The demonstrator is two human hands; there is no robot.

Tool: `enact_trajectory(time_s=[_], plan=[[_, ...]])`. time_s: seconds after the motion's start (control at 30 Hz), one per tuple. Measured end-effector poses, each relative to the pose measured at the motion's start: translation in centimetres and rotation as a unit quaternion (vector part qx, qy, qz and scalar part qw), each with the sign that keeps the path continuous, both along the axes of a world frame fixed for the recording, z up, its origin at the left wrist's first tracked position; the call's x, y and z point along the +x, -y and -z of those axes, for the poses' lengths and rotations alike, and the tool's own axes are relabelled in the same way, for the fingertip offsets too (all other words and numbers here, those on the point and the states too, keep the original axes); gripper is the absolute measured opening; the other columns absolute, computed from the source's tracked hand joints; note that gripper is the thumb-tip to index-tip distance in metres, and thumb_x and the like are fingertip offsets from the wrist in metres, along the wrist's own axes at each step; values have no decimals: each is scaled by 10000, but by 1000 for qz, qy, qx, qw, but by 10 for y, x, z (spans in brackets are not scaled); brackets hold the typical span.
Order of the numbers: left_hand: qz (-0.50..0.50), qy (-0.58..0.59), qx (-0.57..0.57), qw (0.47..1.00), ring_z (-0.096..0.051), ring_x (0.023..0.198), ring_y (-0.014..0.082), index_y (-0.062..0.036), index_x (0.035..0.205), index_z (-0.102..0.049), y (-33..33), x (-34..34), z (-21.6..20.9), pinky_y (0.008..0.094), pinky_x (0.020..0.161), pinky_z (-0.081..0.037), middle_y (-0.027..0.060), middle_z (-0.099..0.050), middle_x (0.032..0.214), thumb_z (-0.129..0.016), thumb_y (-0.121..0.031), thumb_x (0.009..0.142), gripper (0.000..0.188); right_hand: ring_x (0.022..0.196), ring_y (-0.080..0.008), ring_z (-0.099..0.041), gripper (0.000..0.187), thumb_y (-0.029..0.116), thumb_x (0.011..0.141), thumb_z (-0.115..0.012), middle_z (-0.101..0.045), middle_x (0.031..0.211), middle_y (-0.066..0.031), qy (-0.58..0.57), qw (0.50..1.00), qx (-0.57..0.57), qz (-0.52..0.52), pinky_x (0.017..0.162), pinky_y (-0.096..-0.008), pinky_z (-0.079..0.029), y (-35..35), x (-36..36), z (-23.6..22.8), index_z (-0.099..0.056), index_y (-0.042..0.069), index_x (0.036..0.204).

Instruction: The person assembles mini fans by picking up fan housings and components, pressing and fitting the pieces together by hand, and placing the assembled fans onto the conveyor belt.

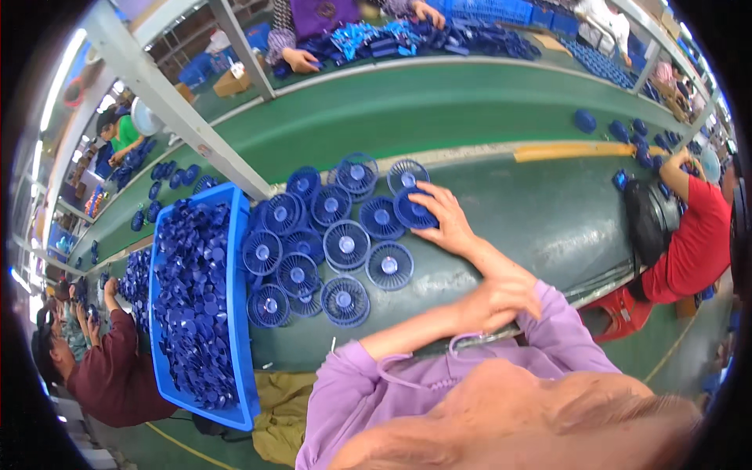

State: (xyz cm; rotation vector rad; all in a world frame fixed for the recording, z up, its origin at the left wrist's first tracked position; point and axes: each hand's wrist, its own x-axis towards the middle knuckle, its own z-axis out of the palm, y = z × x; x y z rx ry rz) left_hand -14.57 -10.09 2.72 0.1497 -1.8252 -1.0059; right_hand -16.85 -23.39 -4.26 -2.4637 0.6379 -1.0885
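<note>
Leftmost on a crowded line, one co-worker in maroon (117,376) sits beside one blue tub (244,313), heaped with small blue pieces (196,305) too many to count. One pale metal post (172,102) slants up behind it, standing in the way of part of the green belt (392,102). Next, at least fourteen round blue grilles (347,244) cluster on the worktop (525,211), some stacked, hiding the full count. At their right edge, the person's right hand (445,221), fingers parted, touches one grille; whether it grips cannot be told. The half-curled left hand (497,301) rests across the right forearm, its hold on the sleeve unclear. Far right sits one co-worker in red (693,243).
</note>
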Motion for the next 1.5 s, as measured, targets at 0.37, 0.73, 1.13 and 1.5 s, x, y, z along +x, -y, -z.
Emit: enact_trajectory(time_s=[0.37, 0.73, 1.13, 1.5], plan=[[-329, -68, -248, 909, -612, 753, 161, -75, 915, -731, -28, 70, -118, 282, 634, -485, 37, -661, 948, -681, -180, 693, 251, 1230, -352, -462, 676, 243, 659, -830, -475, 1386, -105, -19, 1000, 8, 23, 1011, -451, -380, 9, -1, -3, -561, 167, 1275], [-455, 107, -171, 867, -575, 863, 158, -330, 952, -711, -53, 78, -130, 289, 629, -443, -91, -615, 1057, -723, -210, 785, 206, 1232, -357, -455, 633, 264, 689, -822, -465, 1387, -133, -10, 1000, 19, 19, 1025, -456, -366, 0, -2, 0, -574, 160, 1262], [-350, -114, -261, 892, -543, 683, 171, -41, 937, -721, -12, 41, -98, 275, 587, -436, 71, -667, 1034, -626, -204, 778, 247, 1211, -347, -478, 648, 296, 642, -833, -512, 1346, -115, -20, 1000, -7, 23, 1017, -447, -388, 11, 5, 6, -601, 174, 1235], [-398, 18, -251, 882, -590, 699, 144, -39, 911, -656, -1, 61, -101, 285, 581, -437, 28, -626, 917, -663, -142, 716, 221, 1251, -358, -455, 649, 120, 644, -812, -469, 1406, -141, -17, 999, 29, 14, 1046, -431, -375, 4, 2, -4, -585, 112, 1252]])
